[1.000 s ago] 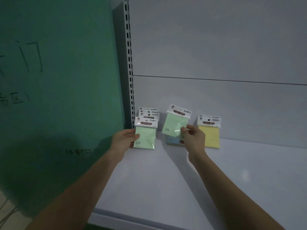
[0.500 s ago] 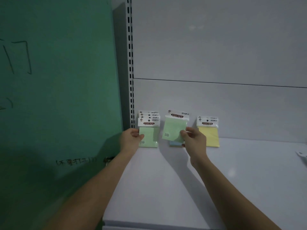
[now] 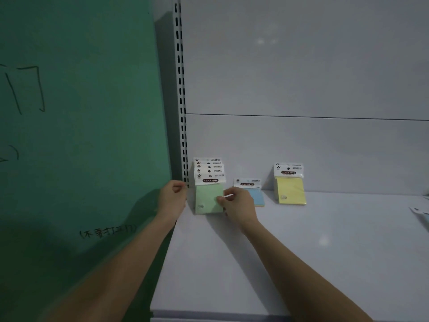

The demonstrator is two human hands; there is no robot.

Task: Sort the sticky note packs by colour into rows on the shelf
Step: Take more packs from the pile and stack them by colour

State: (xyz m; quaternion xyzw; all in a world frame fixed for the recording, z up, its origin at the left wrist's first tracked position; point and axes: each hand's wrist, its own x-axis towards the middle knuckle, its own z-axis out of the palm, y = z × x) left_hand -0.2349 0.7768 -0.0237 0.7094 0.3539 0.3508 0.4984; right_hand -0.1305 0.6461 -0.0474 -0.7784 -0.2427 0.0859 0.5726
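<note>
A row of several green sticky note packs (image 3: pixel 208 196) leans against the back panel at the shelf's far left. My right hand (image 3: pixel 239 206) pinches the right edge of the front green pack. My left hand (image 3: pixel 173 198) hovers just left of that row with fingers loosely curled and holds nothing. A blue pack (image 3: pixel 254 194) lies right behind my right hand. Farther right, two yellow packs (image 3: pixel 289 189) stand one behind the other against the back panel.
The white shelf (image 3: pixel 301 252) stretches forward and to the right. A slotted metal upright (image 3: pixel 181 89) and a green wall (image 3: pixel 81 112) bound it on the left. Part of another pack (image 3: pixel 421 211) shows at the right edge.
My right hand carried the green pack left and set it at the front of the green row, uncovering the blue pack. My left hand let go of the row and drew back to its left.
</note>
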